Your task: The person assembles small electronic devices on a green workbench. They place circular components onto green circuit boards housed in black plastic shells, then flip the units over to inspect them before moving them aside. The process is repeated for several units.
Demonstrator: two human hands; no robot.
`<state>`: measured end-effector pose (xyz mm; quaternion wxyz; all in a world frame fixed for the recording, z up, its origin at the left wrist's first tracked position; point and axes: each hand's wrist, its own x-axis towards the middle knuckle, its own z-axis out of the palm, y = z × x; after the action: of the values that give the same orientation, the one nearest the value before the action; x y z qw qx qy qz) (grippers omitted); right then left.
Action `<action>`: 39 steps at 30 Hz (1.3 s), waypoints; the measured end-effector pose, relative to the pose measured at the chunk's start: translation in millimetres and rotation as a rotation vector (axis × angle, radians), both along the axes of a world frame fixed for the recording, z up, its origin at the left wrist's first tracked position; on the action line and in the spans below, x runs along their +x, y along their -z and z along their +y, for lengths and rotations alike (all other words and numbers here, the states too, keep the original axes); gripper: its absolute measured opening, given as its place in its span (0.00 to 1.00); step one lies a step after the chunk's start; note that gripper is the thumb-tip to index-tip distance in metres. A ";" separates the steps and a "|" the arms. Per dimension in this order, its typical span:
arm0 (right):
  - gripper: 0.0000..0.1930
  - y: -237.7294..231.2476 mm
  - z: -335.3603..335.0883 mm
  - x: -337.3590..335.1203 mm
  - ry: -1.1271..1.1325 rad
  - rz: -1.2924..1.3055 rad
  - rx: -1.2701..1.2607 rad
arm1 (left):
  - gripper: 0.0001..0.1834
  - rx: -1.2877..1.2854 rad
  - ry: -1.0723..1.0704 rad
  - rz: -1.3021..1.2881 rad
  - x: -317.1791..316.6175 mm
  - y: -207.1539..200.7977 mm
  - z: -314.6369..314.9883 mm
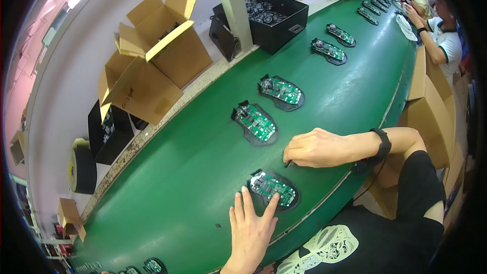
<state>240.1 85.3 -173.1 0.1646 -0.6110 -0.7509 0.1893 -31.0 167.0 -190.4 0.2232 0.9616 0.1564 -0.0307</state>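
Note:
Closest to me on the green belt lies a black plastic housing with a green circuit board [279,192] in it. My left hand [252,231] has its fingers spread, and the fingertips rest at the near edge of this board. Beyond the housing and to its right is my right hand [317,148], its fingers pinched together low over the belt. A small dark piece [287,164] shows beneath those fingertips; its kind is too small to tell. Two similar housings with boards, a nearer one [258,124] and a farther one [283,93], lie farther up the belt.
More board assemblies [329,50] line the green belt [187,198]. Along the left ledge stand open cardboard boxes [177,56], a black bin of dark parts [279,25], a post [232,7] and a tape roll [82,167]. Co-workers [441,40] sit at the far right, past cardboard boxes [431,106].

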 end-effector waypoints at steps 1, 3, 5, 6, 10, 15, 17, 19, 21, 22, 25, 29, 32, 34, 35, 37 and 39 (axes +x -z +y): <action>0.09 -0.8 2.5 -1.4 -0.014 -0.004 0.045 | 0.35 0.046 -0.007 0.002 0.8 3.1 -2.4; 0.09 -2.2 7.9 -5.2 -0.065 -0.030 0.132 | 0.34 0.066 -0.021 0.029 3.6 6.5 -5.3; 0.10 -1.0 19.1 -13.1 -0.137 -0.073 0.213 | 0.35 0.091 -0.022 0.051 5.1 9.0 -6.3; 0.10 3.2 23.5 -16.8 -0.175 -0.071 0.256 | 0.36 0.106 -0.020 0.058 6.3 8.7 -6.3; 0.09 22.7 36.6 -30.9 -0.302 -0.072 0.388 | 0.37 0.112 0.001 0.075 9.7 8.0 -4.8; 0.08 23.6 41.6 -37.2 -0.386 -0.269 0.511 | 0.38 0.142 0.008 0.073 9.4 16.3 -1.8; 0.07 23.1 40.6 -38.3 -0.413 -0.325 0.535 | 0.38 0.186 0.014 0.038 9.3 20.8 -1.4; 0.07 23.7 40.8 -39.2 -0.434 -0.370 0.555 | 0.29 0.217 0.007 -0.015 11.1 21.6 0.3; 0.07 23.4 41.1 -38.9 -0.446 -0.412 0.564 | 0.26 0.236 0.005 -0.042 12.6 21.8 1.7; 0.07 22.2 41.3 -39.2 -0.450 -0.428 0.569 | 0.26 0.238 0.007 -0.043 12.8 22.1 2.5; 0.08 22.1 41.4 -39.7 -0.458 -0.470 0.570 | 0.26 0.223 0.000 -0.058 12.9 27.6 1.8; 0.08 30.2 40.5 -37.7 -0.463 -0.484 0.545 | 0.27 0.212 0.009 -0.051 15.1 31.1 1.5; 0.10 30.6 39.3 -36.2 -0.416 -0.374 0.452 | 0.29 0.213 0.016 -0.071 15.8 32.8 2.1; 0.13 26.5 37.7 -33.4 -0.341 -0.266 0.384 | 0.29 0.210 0.020 -0.094 16.8 35.2 2.2; 0.15 23.0 37.1 -31.7 -0.289 -0.208 0.361 | 0.30 0.209 0.022 -0.106 17.2 36.2 2.3; 0.17 14.8 34.5 -31.9 -0.176 -0.108 0.287 | 0.29 0.200 0.013 -0.134 18.4 37.5 3.6; 0.16 17.5 30.4 -34.0 -0.107 -0.052 0.246 | 0.33 0.188 0.005 -0.139 19.2 39.7 3.6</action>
<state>206.1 115.7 -190.6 0.2087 -0.5500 -0.8038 0.0885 -11.7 170.6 -230.1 0.1421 0.9786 0.1402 0.0504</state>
